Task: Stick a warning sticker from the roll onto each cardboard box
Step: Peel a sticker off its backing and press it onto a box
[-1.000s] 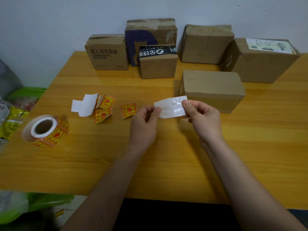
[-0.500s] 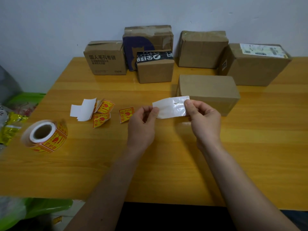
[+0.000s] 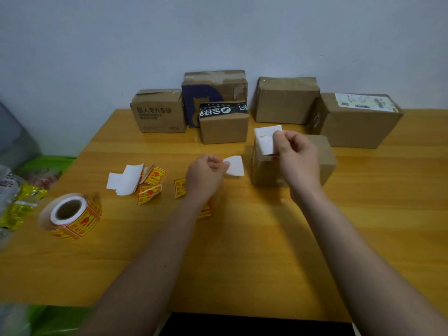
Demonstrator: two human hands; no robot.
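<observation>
Centre frame, right hand (image 3: 297, 157) is pinching a peeled sticker (image 3: 266, 139) over the nearest cardboard box (image 3: 326, 161); left hand (image 3: 206, 174) is pinching backing paper (image 3: 235, 166). Sticker looks light, floppy, tacky: hold by edges.

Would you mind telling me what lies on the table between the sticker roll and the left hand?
In the head view, white backing scraps and loose yellow stickers lie between the sticker roll and the left hand.

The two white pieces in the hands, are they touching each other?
Apart. The head view shows bare table between the left piece and the right piece.
</observation>
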